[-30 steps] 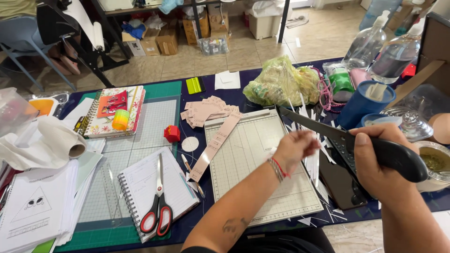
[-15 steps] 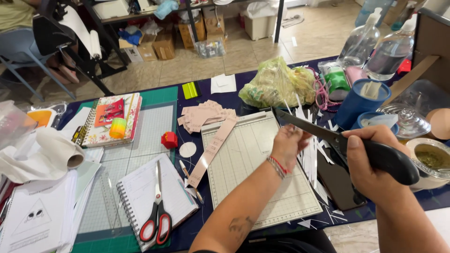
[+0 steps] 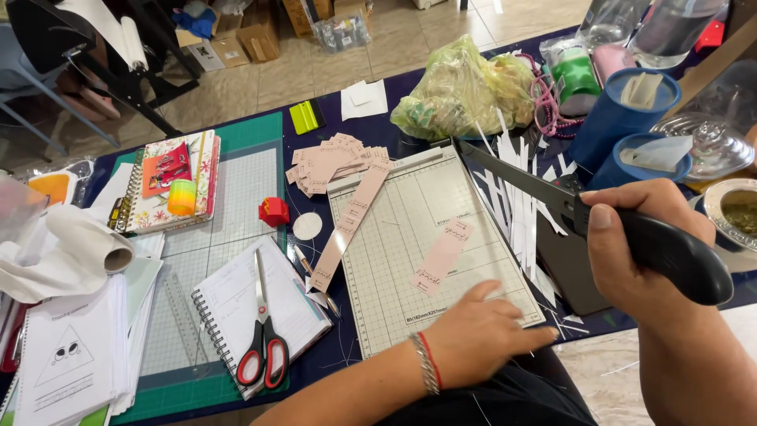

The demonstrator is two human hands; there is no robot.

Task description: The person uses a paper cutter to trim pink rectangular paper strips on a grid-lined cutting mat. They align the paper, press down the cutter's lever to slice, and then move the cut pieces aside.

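Cluttered craft table [image 3: 371,126] under a dark blue cloth, tiled floor beyond. Right hand [image 3: 631,244] wrapped tight around the black handle [image 3: 670,252] of a guillotine paper cutter [image 3: 410,237], blade arm [image 3: 512,177] lifted clear of the gridded board. Left hand [image 3: 481,339] flat on the near edge of that board, fingers together and pointing toward the blade, gripping nothing, bracelets at the wrist. Short pink paper strip [image 3: 441,256] loose on the board's middle, just beyond the left hand, apart from it. Longer pink strip [image 3: 351,225] slanting across the board's left edge, far end reaching a heap of pink cut pieces [image 3: 323,162] off the board's far left corner. White paper slivers [image 3: 520,197] strewn along the board's right edge under the raised blade. Left of the board: small red block [image 3: 274,211], white round disc [image 3: 307,226], open spiral notebook [image 3: 260,308] with red-handled scissors [image 3: 264,347] on top, all over a green cutting mat [image 3: 236,189]. Beyond the board's far right corner, a crumpled yellowish plastic bag [image 3: 461,91]; right of the board, two blue cylindrical tubs [image 3: 623,118]
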